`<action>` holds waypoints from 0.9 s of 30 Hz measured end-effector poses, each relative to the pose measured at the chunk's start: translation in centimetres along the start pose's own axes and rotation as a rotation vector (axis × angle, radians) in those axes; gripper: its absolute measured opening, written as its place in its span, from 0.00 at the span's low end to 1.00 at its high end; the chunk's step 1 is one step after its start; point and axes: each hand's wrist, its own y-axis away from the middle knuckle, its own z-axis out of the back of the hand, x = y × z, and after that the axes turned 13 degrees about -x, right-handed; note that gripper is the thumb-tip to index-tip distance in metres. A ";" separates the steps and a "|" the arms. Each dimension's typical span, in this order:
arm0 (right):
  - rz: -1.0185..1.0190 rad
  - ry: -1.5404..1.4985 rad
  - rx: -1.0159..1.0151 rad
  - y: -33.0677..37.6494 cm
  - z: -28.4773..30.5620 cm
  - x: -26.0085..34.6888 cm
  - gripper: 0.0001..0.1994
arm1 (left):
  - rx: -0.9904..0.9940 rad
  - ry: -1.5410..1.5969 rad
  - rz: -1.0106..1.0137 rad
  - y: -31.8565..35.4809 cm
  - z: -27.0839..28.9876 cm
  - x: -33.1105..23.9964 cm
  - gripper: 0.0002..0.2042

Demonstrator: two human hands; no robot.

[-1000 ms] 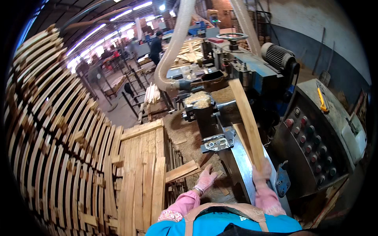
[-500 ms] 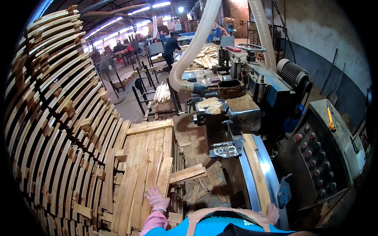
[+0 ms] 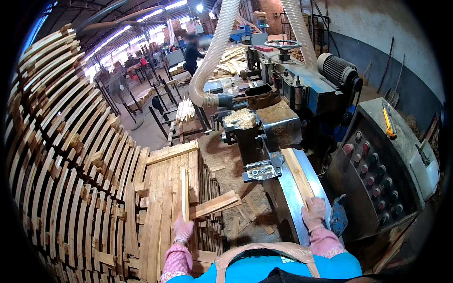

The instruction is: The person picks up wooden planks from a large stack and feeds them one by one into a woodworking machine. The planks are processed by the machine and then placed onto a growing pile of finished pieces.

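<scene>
My left hand [image 3: 183, 229], in a pink sleeve, grips the near end of a thin wooden slat [image 3: 184, 193], tilted up on its edge above a stack of boards [image 3: 155, 181]. My right hand [image 3: 314, 213] is closed over the near end of another wooden slat [image 3: 297, 173]. That slat lies lengthwise on the shiny metal bed [image 3: 318, 184] of a woodworking machine [image 3: 283, 125], its far end close to a metal guide bracket [image 3: 263, 169]. My right fingers are bent over the wood, and their tips are partly hidden.
Tall stacks of slats [image 3: 71, 165] rise on the left. A control panel [image 3: 377, 174] with several buttons and a yellow cutter [image 3: 389, 123] stands at right. A ribbed hose [image 3: 212, 61] hangs over the machine. Loose offcuts [image 3: 255, 214] lie on the floor. Far back, a person [image 3: 192, 54] stands.
My left hand, earlier flat on the stack, now has a slat lifted on edge. My right hand has moved forward with the slat along the metal bed. The view has shifted slightly.
</scene>
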 end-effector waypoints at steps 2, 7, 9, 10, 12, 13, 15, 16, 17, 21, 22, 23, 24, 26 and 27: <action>-0.069 -0.016 0.091 -1.4 -3.2 -0.6 0.15 | 0.034 0.229 0.043 -1.7 0.6 -4.4 0.26; -0.353 -0.184 0.310 -5.7 -7.7 1.6 0.24 | 0.113 1.005 0.143 -4.0 -5.6 -16.5 0.12; -0.622 -0.735 0.460 -5.9 -7.9 5.6 0.36 | 0.117 1.184 0.027 -2.4 -8.1 -22.1 0.10; -0.661 -1.112 0.489 -5.4 -7.1 7.8 0.41 | 0.228 1.152 0.027 -1.9 -10.7 -23.4 0.12; -0.056 -0.840 0.322 -7.1 0.7 12.1 0.42 | 0.305 1.265 0.114 1.6 -14.0 -25.8 0.14; -0.212 -0.731 0.350 -6.1 2.6 12.0 0.41 | 0.397 1.325 0.079 4.5 -14.3 -27.2 0.17; -0.441 -0.517 0.387 -2.1 6.1 10.0 0.41 | 0.750 1.315 0.027 8.3 -15.6 -28.4 0.22; -0.513 -0.432 0.401 0.4 7.9 8.4 0.41 | 0.902 1.146 -0.012 9.3 -17.2 -27.4 0.27; -0.519 -0.297 0.373 1.9 11.1 7.6 0.39 | 0.969 1.019 -0.118 11.4 -14.1 -27.7 0.34; -0.843 0.177 0.563 11.9 16.8 3.2 0.35 | 1.008 0.742 -0.112 12.0 -19.2 -18.3 0.35; -0.843 0.200 0.607 11.7 17.1 2.8 0.34 | 0.991 0.730 -0.040 12.2 -20.0 -16.3 0.34; -0.850 0.222 0.651 11.8 17.6 2.7 0.33 | 0.976 0.714 0.029 12.0 -20.1 -14.5 0.34; -0.809 0.236 0.605 11.5 16.6 2.6 0.32 | 0.957 0.699 0.102 11.9 -20.5 -13.2 0.33; -0.629 0.205 0.421 8.3 15.1 4.6 0.32 | 0.930 0.767 0.111 10.6 -23.7 -10.4 0.33; -0.592 0.155 0.348 6.4 13.2 4.5 0.33 | 0.926 0.802 0.114 10.5 -24.8 -9.5 0.32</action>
